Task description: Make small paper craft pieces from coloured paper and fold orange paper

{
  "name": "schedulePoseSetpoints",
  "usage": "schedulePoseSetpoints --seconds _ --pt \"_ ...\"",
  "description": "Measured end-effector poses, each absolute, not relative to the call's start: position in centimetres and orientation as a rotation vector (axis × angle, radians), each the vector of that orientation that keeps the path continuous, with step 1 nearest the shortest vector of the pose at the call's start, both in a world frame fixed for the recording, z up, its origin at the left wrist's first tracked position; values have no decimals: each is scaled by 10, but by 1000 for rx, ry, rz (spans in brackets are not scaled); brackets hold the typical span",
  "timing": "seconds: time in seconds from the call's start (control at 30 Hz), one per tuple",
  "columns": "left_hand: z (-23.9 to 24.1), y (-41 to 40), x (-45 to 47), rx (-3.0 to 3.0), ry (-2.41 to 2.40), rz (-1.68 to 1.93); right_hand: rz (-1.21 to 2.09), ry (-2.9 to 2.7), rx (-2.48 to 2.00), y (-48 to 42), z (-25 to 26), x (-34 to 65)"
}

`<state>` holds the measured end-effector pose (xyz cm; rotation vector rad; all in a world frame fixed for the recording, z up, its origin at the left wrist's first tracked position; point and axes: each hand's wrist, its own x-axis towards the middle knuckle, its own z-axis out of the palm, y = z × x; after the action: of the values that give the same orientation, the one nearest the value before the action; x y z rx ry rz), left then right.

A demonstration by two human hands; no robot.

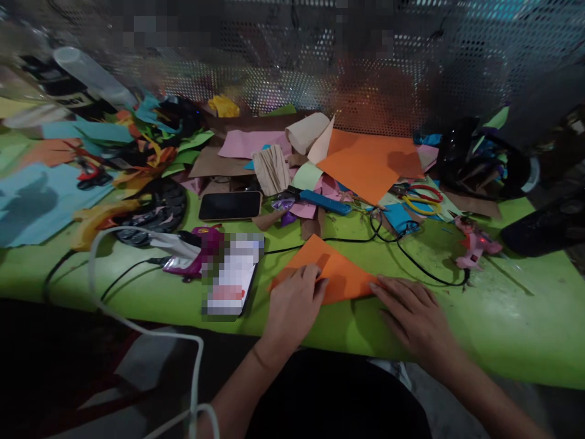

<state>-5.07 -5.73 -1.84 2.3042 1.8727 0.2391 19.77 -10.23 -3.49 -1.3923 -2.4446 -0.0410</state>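
Note:
A sheet of orange paper (340,268), folded into a roughly triangular shape, lies on the green table in front of me. My left hand (292,305) rests on its left part with the fingers curled and the thumb near the forefinger, pressing the paper down. At the right corner, my right hand (411,314) touches the paper with its fingertips, the fingers stretched out and low over the table. Just left of the paper is a phone with a lit, blurred screen (235,274).
Behind lie a dark phone (231,206), a blue cutter knife (324,201), a larger orange sheet (370,161) and red-and-yellow pliers (423,198). A pink glue gun (478,244) stands right, its black cord crossing the table. A white cable (137,326) hangs over the front edge.

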Motion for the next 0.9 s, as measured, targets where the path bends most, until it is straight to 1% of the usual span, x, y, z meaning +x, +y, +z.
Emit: schedulePoseSetpoints --seconds 0.9 --pt "-4 -44 -45 2188 1878 -97 -90 -2480 -1254 -101 -37 197"
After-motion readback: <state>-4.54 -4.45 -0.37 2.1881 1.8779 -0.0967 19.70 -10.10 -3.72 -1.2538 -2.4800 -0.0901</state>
